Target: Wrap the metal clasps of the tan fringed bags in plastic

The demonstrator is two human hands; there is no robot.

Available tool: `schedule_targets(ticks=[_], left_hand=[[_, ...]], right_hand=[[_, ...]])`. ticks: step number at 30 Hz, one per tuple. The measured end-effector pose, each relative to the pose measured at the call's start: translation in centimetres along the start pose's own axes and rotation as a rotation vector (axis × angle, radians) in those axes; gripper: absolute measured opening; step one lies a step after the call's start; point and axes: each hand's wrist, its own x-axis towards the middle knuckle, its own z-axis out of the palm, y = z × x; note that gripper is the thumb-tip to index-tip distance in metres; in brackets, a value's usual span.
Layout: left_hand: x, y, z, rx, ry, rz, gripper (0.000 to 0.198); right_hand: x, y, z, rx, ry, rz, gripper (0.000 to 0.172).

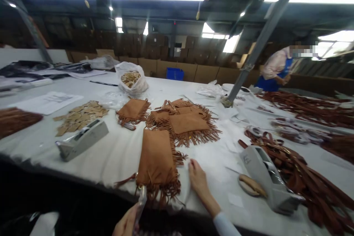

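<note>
A tan fringed suede bag (156, 155) lies at the table's front edge, its fringe hanging along the right side and the near end. By its lower left corner, my left hand (127, 222) is closed on a clear plastic-wrapped piece (142, 199) that reaches up to the bag's metal ring. My right hand (198, 179) rests on the white table to the right of the bag, apart from it. Its fingers are curled together, and whatever is in them, if anything, is hidden. Beyond lie a stack of fringed bags (189, 122) and a smaller fringed bag (133, 110).
Grey tape dispensers stand left (83, 140) and right (262, 177). Brown leather straps (301, 177) lie at the right beside a tape roll (251, 186). Tan paper tags (83, 114) and a white plastic sack (138, 83) are at the left. Another person (276, 68) stands far right.
</note>
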Motion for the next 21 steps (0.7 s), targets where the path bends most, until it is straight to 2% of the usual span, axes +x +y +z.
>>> schedule_targets(ticks=[2, 3, 4, 6, 9, 11, 13, 17, 21], left_hand=[[-0.3, 0.3, -0.1, -0.018, -0.022, 0.007, 0.052], [-0.4, 0.4, -0.3, -0.042, -0.023, 0.001, 0.054], [-0.5, 0.4, -0.4, -0.079, -0.016, -0.018, 0.054], [-0.9, 0.3, -0.6, -0.195, 0.002, -0.09, 0.054], [-1.5, 0.4, -0.7, -0.399, -0.013, -0.204, 0.051], [-2.0, 0.8, -0.8, -0.492, -0.057, -0.243, 0.048], [-2.3, 1.3, -0.8, -0.534, -0.109, -0.281, 0.045], [-2.9, 1.4, -1.4, -0.525, -0.204, -0.351, 0.044], [-3.3, -0.8, -2.3, -0.479, -0.292, -0.354, 0.045]], right_hand=[[-0.6, 0.2, -1.7, -0.062, 0.074, 0.024, 0.03], [-1.3, 0.1, -2.0, -0.071, 0.076, 0.021, 0.031], [-2.2, 0.0, -1.8, -0.067, 0.022, 0.036, 0.031], [-4.9, -0.5, -0.3, 0.004, -0.214, 0.13, 0.036], [-9.4, -1.4, 3.7, 0.244, -0.602, 0.368, 0.044], [-11.3, -2.2, 6.4, 0.427, -0.758, 0.495, 0.042], [-12.0, -3.1, 8.5, 0.577, -0.854, 0.567, 0.04], [-11.9, -4.5, 10.6, 0.692, -0.852, 0.518, 0.039], [-12.0, -4.2, 11.2, 0.693, -0.814, 0.481, 0.037]])
